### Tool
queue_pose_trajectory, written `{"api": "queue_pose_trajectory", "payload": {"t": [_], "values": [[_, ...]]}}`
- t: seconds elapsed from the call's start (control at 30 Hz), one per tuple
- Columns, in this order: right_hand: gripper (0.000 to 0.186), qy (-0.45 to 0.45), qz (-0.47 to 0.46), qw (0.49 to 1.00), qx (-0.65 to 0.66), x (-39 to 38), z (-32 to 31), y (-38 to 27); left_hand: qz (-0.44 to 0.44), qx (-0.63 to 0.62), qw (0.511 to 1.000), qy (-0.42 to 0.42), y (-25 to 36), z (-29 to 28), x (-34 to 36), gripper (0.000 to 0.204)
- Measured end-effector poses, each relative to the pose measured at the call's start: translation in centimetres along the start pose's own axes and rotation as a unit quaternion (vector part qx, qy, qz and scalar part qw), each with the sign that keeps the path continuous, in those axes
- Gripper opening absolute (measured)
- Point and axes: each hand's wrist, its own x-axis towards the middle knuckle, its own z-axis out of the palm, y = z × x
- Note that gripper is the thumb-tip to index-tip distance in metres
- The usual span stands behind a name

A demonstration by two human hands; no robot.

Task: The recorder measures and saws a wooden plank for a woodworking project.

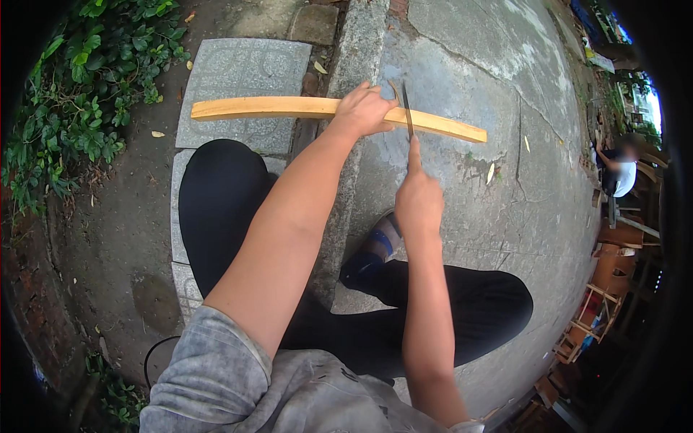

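A long pale wooden strip (pixel 263 107) lies crosswise in front of me, spanning the paving tiles at left and the concrete at right. My left hand (pixel 367 112) is closed over it near the middle, fingers wrapped around the wood. My right hand (pixel 419 200) holds a tool with a narrow dark blade (pixel 407 108), its index finger stretched along the tool. The blade crosses the strip just right of my left hand, its tip past the far edge. Whether it is a knife or a saw cannot be made out; its handle is hidden in my fist.
My knees bend on both sides, with my sandalled foot (pixel 385 234) on the concrete (pixel 491 209). Patterned tiles (pixel 242 68) and leafy shrubs (pixel 108 65) are on the left. Far right, a person (pixel 619 169) sits near stacked wooden pieces (pixel 613 270).
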Motion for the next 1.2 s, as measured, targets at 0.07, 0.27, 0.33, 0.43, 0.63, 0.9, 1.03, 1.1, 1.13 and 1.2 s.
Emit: {"api": "queue_pose_trajectory", "payload": {"t": [0.07, 0.27, 0.33, 0.43, 0.63, 0.9, 1.03, 1.1, 1.13, 1.2], "values": [[0.080, -0.005, 0.008, 1.000, 0.001, -1.6, -0.1, 0.4, 0.006, -0.005, 0.999, -0.031, 0.5, 0.1, 0.0, 0.045], [0.077, 0.005, -0.005, 0.999, -0.034, 1.6, 0.1, 0.7, -0.007, 0.001, 1.000, 0.019, 1.0, 0.0, 0.1, 0.048], [0.076, -0.016, 0.005, 1.000, -0.025, -0.5, -0.6, 0.4, -0.018, 0.008, 1.000, -0.018, 1.1, 0.2, -0.7, 0.049], [0.076, -0.001, 0.015, 1.000, -0.010, 2.9, 1.0, 1.1, -0.024, -0.021, 0.999, 0.042, 1.1, 1.5, 0.5, 0.049], [0.077, -0.004, 0.010, 1.000, 0.001, -1.1, 0.0, 0.4, -0.010, 0.011, 1.000, -0.027, 0.7, 0.2, -0.2, 0.049], [0.078, 0.017, -0.008, 1.000, 0.013, 1.6, 0.5, 0.6, -0.007, 0.004, 1.000, 0.006, 0.6, 0.3, 0.1, 0.046], [0.076, 0.026, 0.010, 0.999, 0.016, 2.8, 1.8, 1.2, 0.001, -0.001, 1.000, 0.013, 1.4, 0.6, 0.2, 0.044], [0.074, 0.079, -0.009, 0.997, 0.020, 4.5, 2.1, 2.3, 0.000, -0.002, 1.000, 0.000, 2.4, 0.1, 1.2, 0.046], [0.074, 0.073, -0.011, 0.997, 0.020, 4.1, 2.1, 2.1, 0.001, 0.000, 1.000, -0.004, 2.0, 0.4, 1.0, 0.046], [0.075, 0.064, -0.024, 0.997, 0.028, 2.2, 1.7, 1.0, 0.003, 0.003, 1.000, -0.012, 0.3, 0.6, 0.1, 0.047]]}}
